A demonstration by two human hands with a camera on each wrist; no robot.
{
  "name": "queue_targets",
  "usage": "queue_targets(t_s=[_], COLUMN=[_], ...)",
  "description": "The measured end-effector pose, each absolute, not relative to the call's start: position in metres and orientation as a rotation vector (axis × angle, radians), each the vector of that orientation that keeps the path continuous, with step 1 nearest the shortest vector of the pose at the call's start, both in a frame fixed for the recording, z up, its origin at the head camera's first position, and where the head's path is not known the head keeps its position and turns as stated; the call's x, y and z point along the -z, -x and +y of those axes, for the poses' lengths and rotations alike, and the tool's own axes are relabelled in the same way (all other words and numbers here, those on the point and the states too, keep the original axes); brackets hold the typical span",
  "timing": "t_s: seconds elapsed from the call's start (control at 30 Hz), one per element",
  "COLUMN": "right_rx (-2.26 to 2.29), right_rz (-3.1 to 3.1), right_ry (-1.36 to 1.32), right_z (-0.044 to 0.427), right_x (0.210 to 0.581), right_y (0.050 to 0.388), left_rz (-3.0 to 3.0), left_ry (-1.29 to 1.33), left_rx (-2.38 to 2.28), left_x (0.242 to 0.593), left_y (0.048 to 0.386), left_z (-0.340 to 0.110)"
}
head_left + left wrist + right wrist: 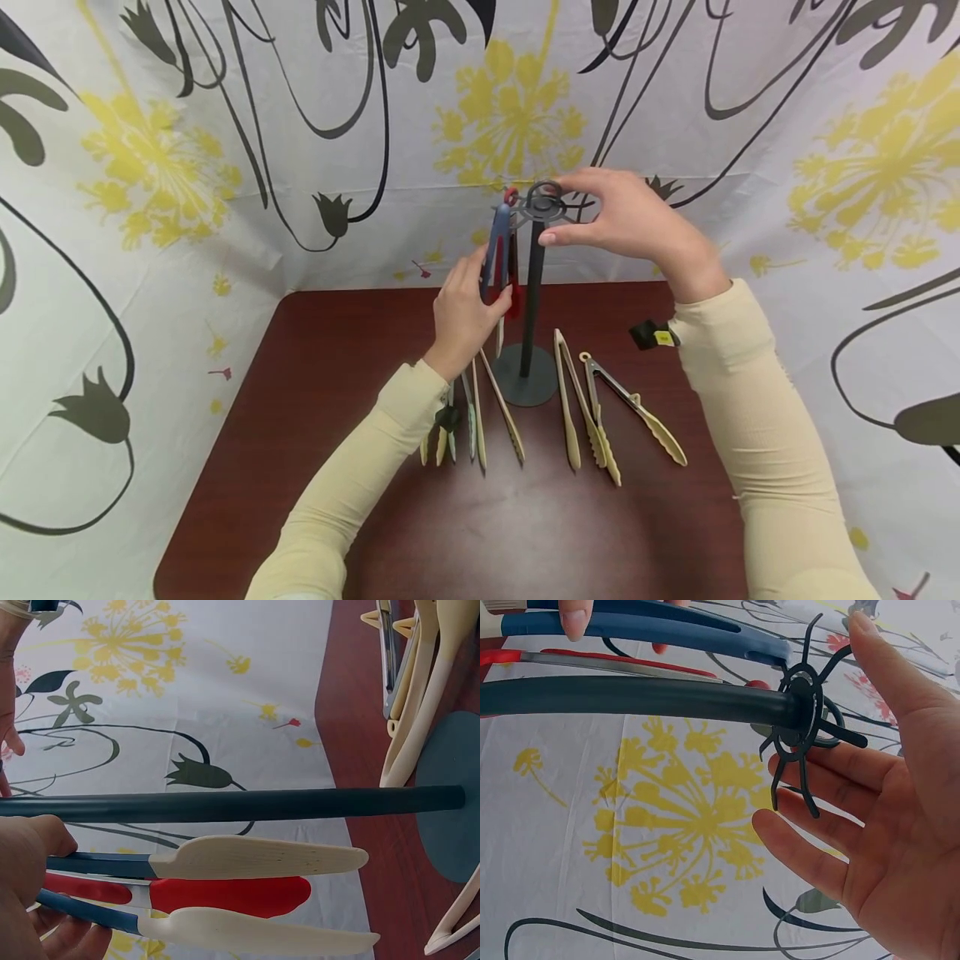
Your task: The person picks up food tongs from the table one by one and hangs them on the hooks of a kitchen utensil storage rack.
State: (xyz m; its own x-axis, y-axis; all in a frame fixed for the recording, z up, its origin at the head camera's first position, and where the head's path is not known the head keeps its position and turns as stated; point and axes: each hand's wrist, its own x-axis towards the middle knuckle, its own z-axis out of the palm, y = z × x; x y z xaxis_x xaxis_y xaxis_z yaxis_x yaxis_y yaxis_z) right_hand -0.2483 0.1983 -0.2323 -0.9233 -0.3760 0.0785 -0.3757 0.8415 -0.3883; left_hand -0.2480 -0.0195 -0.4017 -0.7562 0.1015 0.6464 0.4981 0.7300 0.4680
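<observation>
Blue-handled tongs (495,242) with cream tips are gripped in my left hand (463,308), beside the pole of a dark rotating-style utensil stand (533,300). Their upper end is at one of the stand's hooks; whether it hangs there I cannot tell. Red tongs (232,896) hang close by, seen between the blue tongs' two cream tips in the left wrist view. Around the hooked ring (801,712) at the top of the stand, my right hand (630,212) is loosely spread. Its thumb is near one hook and its fingers reach behind the others.
Cream tongs (567,400) and metal-handled tongs with yellowish tips (660,433) lie right of the stand's round base (517,392). Several more tongs (502,404) lie on its left, partly behind my left arm. A patterned curtain (412,167) hangs behind the dark red table (330,350).
</observation>
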Motion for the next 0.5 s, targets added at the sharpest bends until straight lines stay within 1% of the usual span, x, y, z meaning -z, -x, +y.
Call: queue_targets(t_s=[0.5], right_rx=[0.734], right_rz=[3.007], right_ry=[0.621], right_z=[0.1987], right_x=[0.2373], right_y=[0.2464], left_rz=[-2.38], left_ry=[0.446], left_rx=[0.926], left_x=[0.4033], left_y=[0.2498], left_z=[-0.0185])
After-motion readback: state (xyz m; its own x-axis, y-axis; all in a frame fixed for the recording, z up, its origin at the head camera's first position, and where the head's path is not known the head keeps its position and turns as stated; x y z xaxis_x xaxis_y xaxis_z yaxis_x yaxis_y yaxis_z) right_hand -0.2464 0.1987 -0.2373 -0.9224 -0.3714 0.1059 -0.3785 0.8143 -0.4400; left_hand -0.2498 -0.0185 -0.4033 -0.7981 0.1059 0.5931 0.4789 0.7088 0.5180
